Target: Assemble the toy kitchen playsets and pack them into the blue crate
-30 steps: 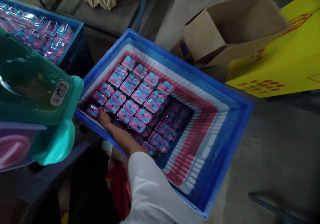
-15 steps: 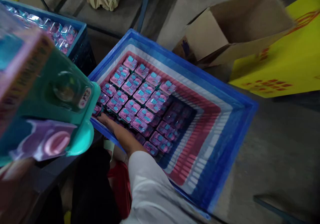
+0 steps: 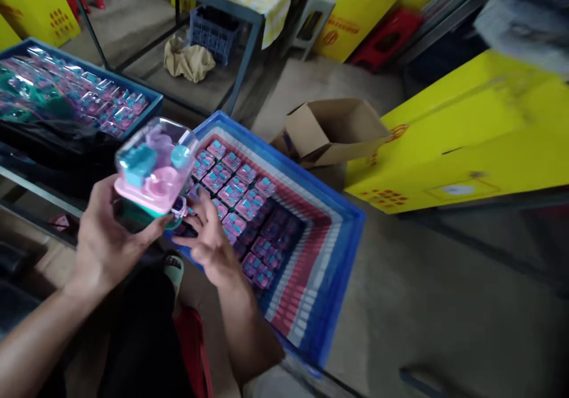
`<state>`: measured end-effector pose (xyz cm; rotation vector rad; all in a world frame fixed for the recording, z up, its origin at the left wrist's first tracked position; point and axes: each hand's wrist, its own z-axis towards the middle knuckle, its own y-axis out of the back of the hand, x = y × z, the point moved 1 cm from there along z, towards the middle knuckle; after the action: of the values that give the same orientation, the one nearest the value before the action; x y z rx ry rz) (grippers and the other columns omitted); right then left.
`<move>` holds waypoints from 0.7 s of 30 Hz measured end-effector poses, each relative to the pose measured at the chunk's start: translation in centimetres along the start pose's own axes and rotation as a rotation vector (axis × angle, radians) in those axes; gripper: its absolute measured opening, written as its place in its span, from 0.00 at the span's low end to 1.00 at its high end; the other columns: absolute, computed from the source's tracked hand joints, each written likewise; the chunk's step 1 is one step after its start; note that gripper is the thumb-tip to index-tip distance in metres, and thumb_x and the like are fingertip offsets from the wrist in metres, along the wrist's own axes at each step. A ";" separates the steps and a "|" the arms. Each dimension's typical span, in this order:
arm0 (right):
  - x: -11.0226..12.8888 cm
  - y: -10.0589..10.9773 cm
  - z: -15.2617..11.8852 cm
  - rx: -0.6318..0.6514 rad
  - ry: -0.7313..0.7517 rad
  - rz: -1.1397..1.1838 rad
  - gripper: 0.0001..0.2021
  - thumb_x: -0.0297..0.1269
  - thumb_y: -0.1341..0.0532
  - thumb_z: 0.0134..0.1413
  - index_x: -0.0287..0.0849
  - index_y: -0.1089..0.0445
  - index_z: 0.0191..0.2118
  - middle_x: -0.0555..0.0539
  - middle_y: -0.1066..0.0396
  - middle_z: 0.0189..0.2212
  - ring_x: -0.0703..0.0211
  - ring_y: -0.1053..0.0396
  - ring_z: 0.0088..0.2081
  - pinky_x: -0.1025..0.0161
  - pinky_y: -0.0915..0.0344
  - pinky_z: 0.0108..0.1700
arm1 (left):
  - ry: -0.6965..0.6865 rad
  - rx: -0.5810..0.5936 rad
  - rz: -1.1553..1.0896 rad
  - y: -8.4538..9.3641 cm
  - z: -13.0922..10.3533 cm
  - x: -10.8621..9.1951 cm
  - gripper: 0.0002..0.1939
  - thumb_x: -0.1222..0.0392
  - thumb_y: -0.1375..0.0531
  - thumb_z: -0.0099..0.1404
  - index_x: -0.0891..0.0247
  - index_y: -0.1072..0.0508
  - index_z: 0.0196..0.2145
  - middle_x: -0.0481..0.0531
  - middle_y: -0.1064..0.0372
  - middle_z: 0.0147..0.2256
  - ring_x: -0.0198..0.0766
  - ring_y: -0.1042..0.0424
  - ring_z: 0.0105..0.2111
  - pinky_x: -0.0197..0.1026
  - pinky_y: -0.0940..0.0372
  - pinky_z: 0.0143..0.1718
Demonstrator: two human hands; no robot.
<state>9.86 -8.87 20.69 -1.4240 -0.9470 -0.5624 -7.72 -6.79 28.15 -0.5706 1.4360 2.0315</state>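
Observation:
My left hand (image 3: 100, 235) is closed around a small toy case (image 3: 155, 175). The case has a clear lid, a pink tray with blue and purple pieces, and a green bottom. A small purple part sticks out at its right corner. Beside that corner is my right hand (image 3: 208, 241), its fingers apart and nothing visible in them; whether the fingertips touch the case I cannot tell. Below and beyond it, a blue crate (image 3: 342, 261) with red and white bands holds stacked rows of similar pink-and-blue toy cases (image 3: 233, 190).
Another blue crate (image 3: 153, 104) with packed toys stands at the left. Past the banded crate are an open cardboard box (image 3: 306, 131) and large yellow cartons (image 3: 444, 143). A metal-framed table (image 3: 242, 6), crumpled brown paper (image 3: 189, 60) and a grey stool (image 3: 311, 21) lie farther back.
My right hand has come up from the stacked cases in the crate to the held case. The held case is farther from the camera, and the view has tilted up.

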 end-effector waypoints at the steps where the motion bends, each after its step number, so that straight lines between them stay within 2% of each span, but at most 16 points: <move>1: 0.3 -1.6 -0.5 -0.034 0.010 -0.017 0.60 0.52 0.20 0.34 0.59 0.50 0.72 0.44 0.41 0.69 0.45 0.32 0.63 0.46 0.22 0.55 | -0.060 0.046 0.022 0.0 -0.2 -0.2 0.37 0.40 0.33 0.63 0.68 0.34 0.60 0.62 0.27 0.53 0.49 0.24 0.51 0.51 0.26 0.52; 3: 0.4 -3.8 -0.6 -0.140 0.063 -0.053 0.61 0.48 0.19 0.34 0.56 0.52 0.72 0.43 0.35 0.64 0.48 0.28 0.59 0.43 0.24 0.59 | -0.198 0.134 0.000 0.0 -0.6 -0.6 0.31 0.48 0.35 0.67 0.67 0.35 0.61 0.63 0.30 0.56 0.51 0.29 0.56 0.55 0.30 0.58; 5: 0.4 -4.5 -0.1 -0.308 0.172 -0.111 0.54 0.46 0.20 0.36 0.52 0.47 0.68 0.43 0.29 0.58 0.49 0.26 0.55 0.41 0.28 0.63 | -0.326 0.217 -0.066 0.1 -0.8 -0.9 0.26 0.53 0.39 0.70 0.66 0.34 0.61 0.64 0.33 0.59 0.52 0.32 0.60 0.57 0.33 0.62; 7: 0.5 -3.6 0.4 -0.474 0.278 -0.216 0.46 0.48 0.21 0.38 0.49 0.42 0.63 0.43 0.28 0.55 0.48 0.27 0.55 0.39 0.32 0.66 | -0.385 0.346 -0.181 0.1 -0.8 -1.0 0.22 0.56 0.42 0.72 0.65 0.33 0.61 0.64 0.34 0.60 0.51 0.31 0.61 0.55 0.31 0.60; 9: 0.6 -1.8 0.3 -0.545 0.329 -0.329 0.42 0.49 0.22 0.40 0.48 0.40 0.60 0.43 0.28 0.54 0.48 0.28 0.55 0.40 0.33 0.67 | -0.412 0.486 -0.281 0.0 -0.7 -0.9 0.20 0.57 0.43 0.72 0.64 0.31 0.60 0.64 0.34 0.61 0.49 0.30 0.61 0.51 0.29 0.58; 10: 0.5 -0.8 0.0 -0.537 0.344 -0.362 0.41 0.50 0.23 0.41 0.48 0.40 0.60 0.43 0.28 0.53 0.49 0.27 0.55 0.41 0.32 0.66 | -0.416 0.530 -0.303 -0.1 -0.7 -0.8 0.20 0.57 0.44 0.72 0.65 0.30 0.59 0.63 0.33 0.61 0.49 0.30 0.62 0.51 0.30 0.60; 12: -0.1 1.1 -0.9 -0.458 0.353 -0.364 0.40 0.52 0.24 0.42 0.49 0.39 0.59 0.45 0.26 0.52 0.51 0.26 0.54 0.46 0.30 0.63 | -0.363 0.520 -0.303 -0.2 -0.6 -0.6 0.24 0.54 0.42 0.72 0.67 0.31 0.62 0.65 0.35 0.63 0.52 0.32 0.63 0.55 0.32 0.63; 15: -1.5 3.1 -2.3 -0.316 0.279 -0.268 0.40 0.56 0.25 0.38 0.50 0.35 0.57 0.47 0.22 0.46 0.52 0.23 0.49 0.51 0.25 0.56 | -0.061 0.435 -0.337 -0.2 -0.3 -0.2 0.43 0.43 0.36 0.67 0.71 0.41 0.69 0.69 0.40 0.67 0.59 0.32 0.62 0.61 0.30 0.60; 17: -2.1 3.7 -2.8 -0.236 0.213 -0.212 0.42 0.60 0.25 0.35 0.48 0.33 0.56 0.47 0.21 0.43 0.49 0.22 0.46 0.49 0.23 0.53 | 0.117 0.489 -0.450 0.1 -0.1 -0.2 0.50 0.37 0.32 0.61 0.69 0.40 0.70 0.68 0.38 0.67 0.60 0.30 0.60 0.59 0.27 0.55; 19: -1.8 3.7 -3.0 -0.167 0.187 -0.226 0.43 0.63 0.25 0.33 0.47 0.31 0.55 0.46 0.21 0.43 0.46 0.21 0.47 0.47 0.24 0.55 | 0.168 0.593 -0.593 0.4 0.0 -0.6 0.46 0.35 0.30 0.59 0.66 0.33 0.66 0.63 0.30 0.62 0.59 0.27 0.56 0.56 0.25 0.52; 21: -0.6 3.4 -2.9 -0.075 0.139 -0.324 0.41 0.61 0.24 0.35 0.47 0.29 0.55 0.46 0.20 0.44 0.46 0.22 0.50 0.48 0.25 0.57 | 0.166 0.599 -0.678 0.8 0.1 -0.9 0.42 0.35 0.30 0.59 0.65 0.29 0.62 0.60 0.24 0.56 0.56 0.24 0.52 0.52 0.24 0.50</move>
<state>12.87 -11.43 18.60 -1.2858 -1.0600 -0.9339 -7.59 -7.09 29.33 -0.8238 1.5667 0.9910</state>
